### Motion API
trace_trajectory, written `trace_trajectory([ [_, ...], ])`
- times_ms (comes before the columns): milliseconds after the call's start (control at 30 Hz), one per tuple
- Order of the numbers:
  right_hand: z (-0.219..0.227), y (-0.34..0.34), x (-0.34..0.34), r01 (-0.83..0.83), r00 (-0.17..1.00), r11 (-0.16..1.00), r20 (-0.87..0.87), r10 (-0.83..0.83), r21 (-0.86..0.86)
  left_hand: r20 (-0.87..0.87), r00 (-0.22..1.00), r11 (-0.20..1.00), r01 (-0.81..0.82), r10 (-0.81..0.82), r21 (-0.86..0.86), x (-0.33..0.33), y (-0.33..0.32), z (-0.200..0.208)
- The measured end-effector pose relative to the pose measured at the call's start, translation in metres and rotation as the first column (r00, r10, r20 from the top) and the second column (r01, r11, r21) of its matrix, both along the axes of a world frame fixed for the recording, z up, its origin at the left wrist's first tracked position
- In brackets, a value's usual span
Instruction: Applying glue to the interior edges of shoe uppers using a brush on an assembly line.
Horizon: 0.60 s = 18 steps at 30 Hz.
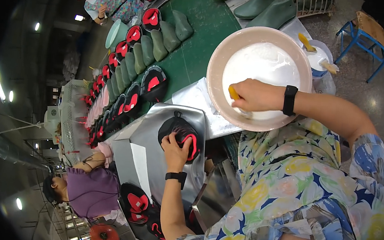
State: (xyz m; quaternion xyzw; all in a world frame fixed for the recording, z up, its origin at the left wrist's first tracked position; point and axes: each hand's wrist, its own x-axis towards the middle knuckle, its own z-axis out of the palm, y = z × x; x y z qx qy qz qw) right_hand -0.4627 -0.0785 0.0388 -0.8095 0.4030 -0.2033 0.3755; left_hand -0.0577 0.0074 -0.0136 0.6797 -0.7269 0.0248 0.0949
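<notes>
Right hand closed round a yellow-handled brush in the bowl of white glue. Left hand pressed flat, fingers spread, on the black-and-red shoe upper. Best loaded sparingly, upper pinned firm.

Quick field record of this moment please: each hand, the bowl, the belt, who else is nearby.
Left hand: pressing on a black and red shoe upper on a metal stand
Right hand: holding a yellow-handled brush in the bowl
Bowl: pink, filled with white paste
Belt: green, rows of uppers and green lasts
Nearby: a person in purple, lower left
</notes>
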Motion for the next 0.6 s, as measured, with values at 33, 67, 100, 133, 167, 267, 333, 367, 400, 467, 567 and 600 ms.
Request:
trace_trajectory([
  [33,0.001,0.002,-0.003,-0.03,0.996,0.999,-0.085,0.031,0.016,0.022,1.0,1.0,0.009,-0.009,-0.003,0.002,-0.001,0.002],
  [67,0.003,0.002,-0.009,-0.026,0.996,0.999,-0.083,0.025,-0.018,0.043,0.999,1.0,0.013,-0.013,-0.001,0.008,0.001,0.007],
  [100,0.005,0.001,-0.017,0.023,0.999,0.999,-0.046,-0.025,-0.04,0.071,0.994,0.994,0.093,-0.089,-0.06,0.017,0.003,0.013],
  [133,0.007,-0.001,-0.026,0.077,0.997,0.995,-0.021,-0.078,-0.055,0.052,0.999,0.999,-0.004,0.006,-0.038,0.031,0.005,0.023],
  [167,0.009,-0.001,-0.031,0.189,0.982,0.977,0.031,-0.187,-0.102,0.037,0.996,0.997,-0.077,0.078,-0.031,0.048,0.01,0.038],
  [267,0.01,-0.003,-0.032,0.175,0.97,0.979,0.188,-0.154,-0.105,-0.517,0.828,0.926,-0.341,0.215,-0.161,0.081,0.024,0.074],
  [333,0.004,0.001,-0.025,0.027,0.969,0.998,0.245,-0.011,-0.062,-0.721,0.693,0.892,-0.335,0.014,-0.304,0.094,0.023,0.104],
  [367,0.0,0.002,-0.023,-0.074,0.974,0.997,0.216,0.073,-0.004,-0.875,0.475,0.925,-0.283,-0.092,-0.252,0.099,0.022,0.123],
  [400,-0.004,0.002,-0.023,-0.11,0.99,0.994,0.092,0.111,-0.016,-0.96,0.23,0.945,-0.244,-0.161,-0.217,0.102,0.023,0.14],
  [467,-0.01,0.0,-0.028,-0.224,0.973,0.969,-0.08,0.216,-0.103,-0.789,0.598,0.981,-0.021,-0.141,-0.192,0.096,0.007,0.156],
  [567,-0.003,-0.015,-0.055,-0.057,0.998,0.988,-0.01,0.056,-0.147,-0.851,0.525,0.997,-0.044,-0.025,-0.056,0.059,-0.022,0.154],
  [600,0.003,-0.022,-0.063,0.012,1.0,0.987,0.016,-0.01,-0.162,-0.913,0.408,1.0,-0.025,0.013,0.003,0.039,-0.033,0.147],
])
